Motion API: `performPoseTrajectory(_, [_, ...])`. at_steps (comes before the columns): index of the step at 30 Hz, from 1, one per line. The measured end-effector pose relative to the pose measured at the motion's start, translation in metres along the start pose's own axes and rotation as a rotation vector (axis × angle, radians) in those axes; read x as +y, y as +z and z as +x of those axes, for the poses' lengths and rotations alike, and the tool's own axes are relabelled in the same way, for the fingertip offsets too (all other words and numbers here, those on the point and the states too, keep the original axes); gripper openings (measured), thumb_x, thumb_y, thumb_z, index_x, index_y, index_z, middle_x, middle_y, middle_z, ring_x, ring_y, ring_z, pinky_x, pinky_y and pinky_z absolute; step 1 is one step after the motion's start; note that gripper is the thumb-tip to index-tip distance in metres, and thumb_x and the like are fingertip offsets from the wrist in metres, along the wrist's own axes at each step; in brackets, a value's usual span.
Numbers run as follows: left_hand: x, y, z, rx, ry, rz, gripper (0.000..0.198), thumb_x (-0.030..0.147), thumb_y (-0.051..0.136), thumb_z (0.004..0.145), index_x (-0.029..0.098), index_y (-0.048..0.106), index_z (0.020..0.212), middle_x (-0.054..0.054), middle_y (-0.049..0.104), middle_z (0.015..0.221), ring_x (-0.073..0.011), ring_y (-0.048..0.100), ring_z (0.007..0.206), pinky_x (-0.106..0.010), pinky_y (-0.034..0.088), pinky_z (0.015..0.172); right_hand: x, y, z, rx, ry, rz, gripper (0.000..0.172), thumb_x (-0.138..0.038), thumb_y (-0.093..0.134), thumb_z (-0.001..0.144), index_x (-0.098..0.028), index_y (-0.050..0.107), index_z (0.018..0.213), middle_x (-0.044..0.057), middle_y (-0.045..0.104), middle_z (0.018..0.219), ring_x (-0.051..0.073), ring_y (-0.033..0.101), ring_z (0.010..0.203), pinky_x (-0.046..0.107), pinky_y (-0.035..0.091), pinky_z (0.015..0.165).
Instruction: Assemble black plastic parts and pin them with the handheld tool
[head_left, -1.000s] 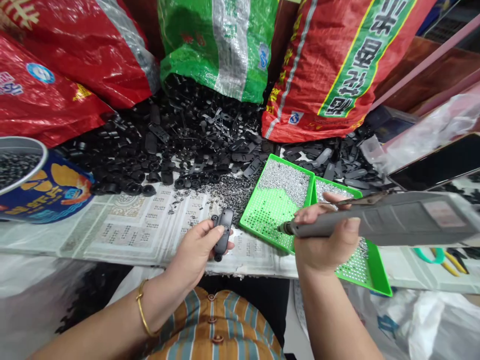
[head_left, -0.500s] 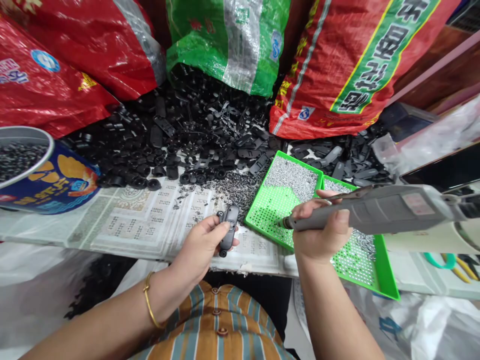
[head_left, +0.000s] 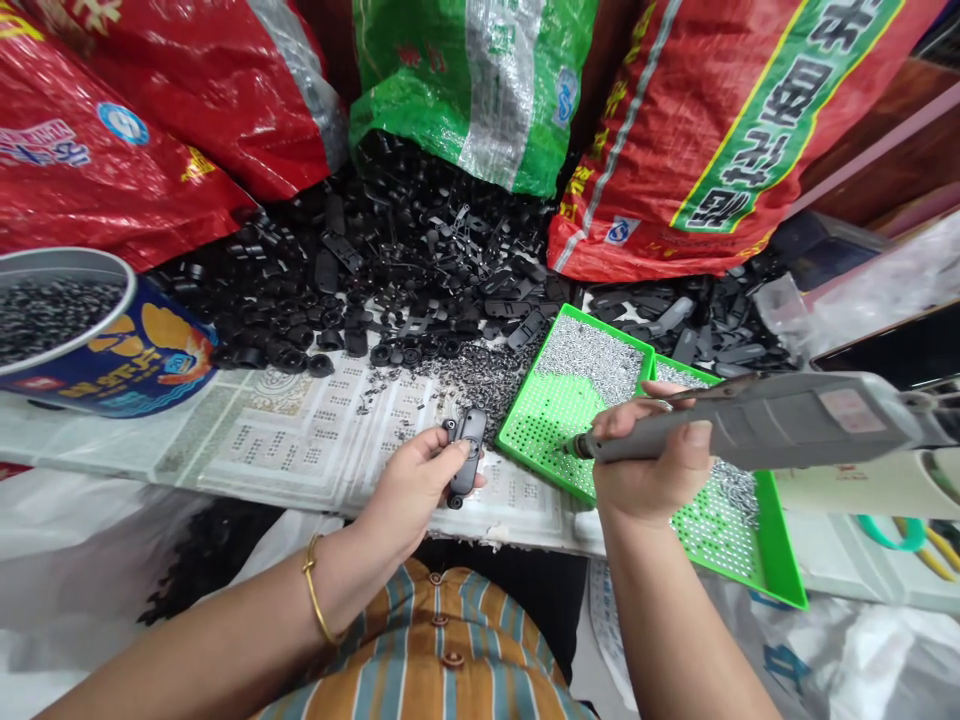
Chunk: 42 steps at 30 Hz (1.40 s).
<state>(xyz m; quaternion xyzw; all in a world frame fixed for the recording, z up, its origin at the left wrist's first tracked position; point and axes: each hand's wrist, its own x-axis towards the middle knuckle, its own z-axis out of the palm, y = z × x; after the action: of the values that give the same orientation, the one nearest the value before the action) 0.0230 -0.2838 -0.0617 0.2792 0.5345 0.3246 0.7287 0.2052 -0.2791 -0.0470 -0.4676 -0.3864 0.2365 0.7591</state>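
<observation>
My left hand [head_left: 424,480] grips a small dark grey plastic part [head_left: 466,452] between thumb and fingers, just above the table's front edge. Little round black pieces sit at its ends. My right hand [head_left: 656,460] is wrapped round a grey electric screwdriver [head_left: 780,420], which lies nearly level. The tool's tip points left over the left half of a green perforated tray [head_left: 517,450]. Silvery screws [head_left: 592,350] are heaped at the far end of that half. A second green tray section [head_left: 780,545], also holding screws, is partly hidden beneath my right hand and the tool.
Black plastic parts [head_left: 420,260] are piled along the back, beneath a green sack [head_left: 495,90] and red sacks [head_left: 720,140]. A blue tub [head_left: 150,370] of tiny black pieces stands at left. Yellow-handled pliers [head_left: 934,555] and a teal ring [head_left: 889,532] lie at right.
The whole view has shifted slightly, so things appear a little further right. Both hands keep their holds, and the screwdriver tip stays over the tray.
</observation>
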Motion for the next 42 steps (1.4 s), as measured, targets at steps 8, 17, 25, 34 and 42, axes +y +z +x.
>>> performPoseTrajectory(8, [-0.003,-0.001,0.001,0.003,0.004,0.007,0.02,0.032,0.06,0.073,0.016,0.047,0.074,-0.001,0.06,0.073,-0.0125,0.062,0.063,-0.023,0.043,0.055,0.003,0.001,0.0,0.019,-0.002,0.049,0.032,-0.046,0.051,0.072,-0.018,0.055,0.085,-0.006,0.047,0.044,0.011,0.042,0.035,0.026,0.034,0.037])
performPoseTrajectory(17, [-0.007,-0.001,0.003,-0.003,0.022,0.01,0.024,0.034,0.06,0.071,0.017,0.045,0.068,0.002,0.058,0.06,-0.0121,0.061,0.056,-0.021,0.042,0.052,-0.034,0.025,-0.002,-0.051,0.054,0.192,0.04,-0.058,0.047,0.072,-0.019,0.054,0.082,-0.007,0.046,0.042,0.012,0.042,0.035,0.027,0.033,0.038])
performPoseTrajectory(25, [-0.013,0.0,0.007,-0.014,0.076,-0.035,0.024,0.035,0.061,0.07,0.017,0.045,0.067,0.005,0.053,0.053,-0.0127,0.061,0.052,-0.019,0.041,0.047,-0.037,0.06,-0.019,-0.161,0.123,0.316,0.039,-0.055,0.05,0.071,-0.018,0.055,0.083,-0.007,0.046,0.043,0.011,0.041,0.033,0.026,0.033,0.04])
performPoseTrajectory(34, [-0.017,-0.002,0.01,-0.013,0.112,0.002,0.021,0.034,0.059,0.071,0.017,0.048,0.069,0.004,0.056,0.052,-0.0126,0.06,0.051,-0.018,0.039,0.045,-0.027,0.063,-0.023,-0.177,0.121,0.3,0.039,-0.055,0.053,0.07,-0.018,0.056,0.083,-0.007,0.048,0.041,0.012,0.042,0.033,0.026,0.033,0.039])
performPoseTrajectory(42, [-0.019,0.001,0.009,0.033,0.165,0.078,0.021,0.034,0.058,0.071,0.016,0.048,0.065,0.003,0.055,0.05,-0.0084,0.051,0.044,-0.019,0.036,0.044,-0.023,0.066,-0.03,-0.339,0.096,0.333,0.03,-0.049,0.057,0.071,-0.019,0.057,0.07,-0.005,0.047,0.044,0.011,0.043,0.035,0.025,0.035,0.038])
